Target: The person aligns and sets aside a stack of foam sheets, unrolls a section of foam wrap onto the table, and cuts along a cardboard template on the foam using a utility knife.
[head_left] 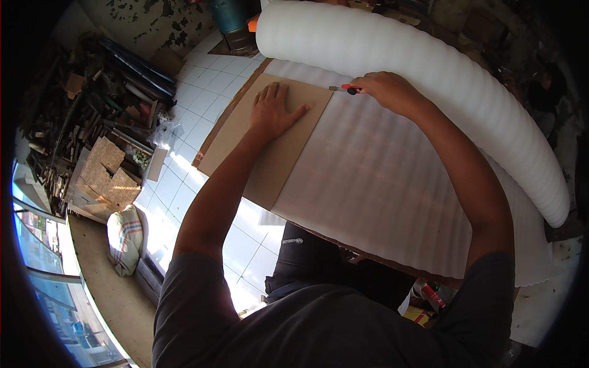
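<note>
My left hand [273, 112] lies flat on a brown rectangular board [279, 168], fingers spread and thumb stretched toward its right edge. My right hand [388, 92] is wrapped round a red and black utility knife [353, 89], its blade pointing left at the board's far right corner. Under the board spreads a translucent white foam sheet [374, 165], which covers most of the table. Whether the blade touches the sheet, I cannot tell.
A thick roll of white foam [399, 49] lies along the table's far side. Wood scraps and a broken particle board [107, 175] are piled at the left. A white sack [126, 239] stands near them. White floor tiles [205, 76] show beside the table.
</note>
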{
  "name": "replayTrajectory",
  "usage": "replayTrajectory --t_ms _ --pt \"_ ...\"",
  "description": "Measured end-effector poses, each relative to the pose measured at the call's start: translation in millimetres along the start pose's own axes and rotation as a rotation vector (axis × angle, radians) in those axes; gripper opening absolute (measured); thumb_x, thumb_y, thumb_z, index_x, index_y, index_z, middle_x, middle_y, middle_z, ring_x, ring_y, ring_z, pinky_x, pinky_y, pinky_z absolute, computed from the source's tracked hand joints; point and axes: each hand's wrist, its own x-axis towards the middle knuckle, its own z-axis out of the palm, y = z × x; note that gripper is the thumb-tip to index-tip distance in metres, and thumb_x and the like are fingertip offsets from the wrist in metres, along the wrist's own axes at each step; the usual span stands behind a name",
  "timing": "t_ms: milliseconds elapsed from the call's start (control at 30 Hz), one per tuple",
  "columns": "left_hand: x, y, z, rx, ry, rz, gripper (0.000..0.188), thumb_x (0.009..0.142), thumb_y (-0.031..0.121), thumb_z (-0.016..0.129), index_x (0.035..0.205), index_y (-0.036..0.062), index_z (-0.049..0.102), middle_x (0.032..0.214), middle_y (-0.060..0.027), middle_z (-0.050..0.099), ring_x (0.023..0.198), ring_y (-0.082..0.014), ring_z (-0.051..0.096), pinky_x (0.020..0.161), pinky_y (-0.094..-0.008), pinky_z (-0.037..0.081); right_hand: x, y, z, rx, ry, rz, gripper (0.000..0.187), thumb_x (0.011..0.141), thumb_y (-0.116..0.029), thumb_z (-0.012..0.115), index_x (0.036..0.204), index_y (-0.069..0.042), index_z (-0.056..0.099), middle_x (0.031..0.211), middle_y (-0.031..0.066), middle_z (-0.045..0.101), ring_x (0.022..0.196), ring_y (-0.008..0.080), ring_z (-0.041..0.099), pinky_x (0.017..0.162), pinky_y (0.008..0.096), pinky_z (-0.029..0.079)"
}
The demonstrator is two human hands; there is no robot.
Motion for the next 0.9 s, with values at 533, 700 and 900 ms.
replayTrajectory --t_ms 533,700,900 --pt "-2 -2 -2 -0.001 0.009 -0.002 0.104 0.092 0.085 0.054 0.157 0.0032 0.049 0.164 -0.0216 0.042 0.158 -0.0365 0.034 0.132 -0.0507 0.024 -2 -6 -10 -0.054 -0.118 0.064 0.026 0.108 -0.014 0.059 0.129 -0.011 0.073 0.107 0.0126 0.074 0.103 0.0322 0.069 0.09 0.0456 0.053" --pt "1 0 1 0.005 0.016 0.024 0.104 0.092 0.083 0.056 0.158 0.0028 0.049 0.165 -0.0217 0.043 0.156 -0.0381 0.037 0.129 -0.0514 0.029 -8 -4 -15 -0.076 -0.12 0.077 0.024 0.108 -0.016 0.059 0.127 -0.011 0.073 0.102 0.0122 0.073 0.101 0.0326 0.069 0.088 0.0456 0.053" --pt "0 -4 3 0.005 0.013 0.021 0.103 0.094 0.083 0.052 0.159 0.0026 0.047 0.165 -0.022 0.041 0.157 -0.037 0.034 0.131 -0.0523 0.024 -18 -11 -5 -0.065 0.02 0.04 0.017 0.106 -0.011 0.06 0.118 -0.01 0.072 0.097 0.0121 0.07 0.093 0.0344 0.068 0.082 0.0475 0.053"
